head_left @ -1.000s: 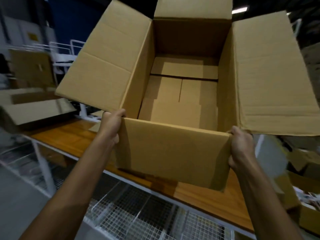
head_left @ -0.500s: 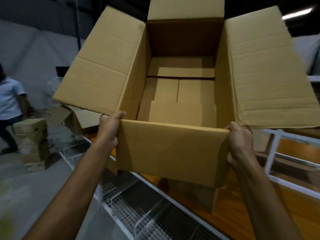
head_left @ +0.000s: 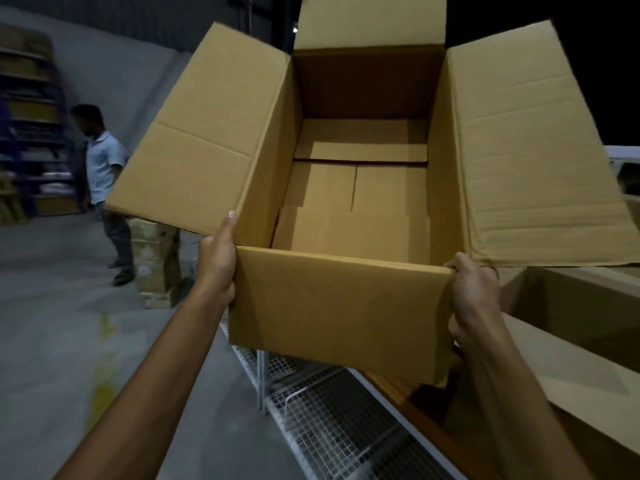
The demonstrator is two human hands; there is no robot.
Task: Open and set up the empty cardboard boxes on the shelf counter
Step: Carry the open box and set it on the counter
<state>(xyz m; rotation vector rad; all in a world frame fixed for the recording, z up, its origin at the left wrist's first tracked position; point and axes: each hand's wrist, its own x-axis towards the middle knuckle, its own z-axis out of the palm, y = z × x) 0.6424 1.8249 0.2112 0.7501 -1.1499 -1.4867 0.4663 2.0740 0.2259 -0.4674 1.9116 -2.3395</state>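
I hold a large open cardboard box (head_left: 339, 306) in the air in front of me, its four top flaps spread outward and its inside empty. My left hand (head_left: 217, 265) grips the near left corner, thumb up along the edge. My right hand (head_left: 472, 292) grips the near right corner. The box hangs above the end of the wooden shelf counter (head_left: 391, 382), of which only a small strip shows under the box. A second open cardboard box (head_left: 581, 306) stands on the counter at the right.
A white wire-mesh shelf (head_left: 322, 420) runs below the counter. On the grey floor at the left a person in a light shirt (head_left: 104, 168) stands beside a stack of small cartons (head_left: 157, 265). Storage racks (head_left: 27, 116) line the far left wall.
My view has swung left along the counter with the box still held in both hands. The person and the carton stack have shifted toward the centre, and a second open box has appeared at the right.
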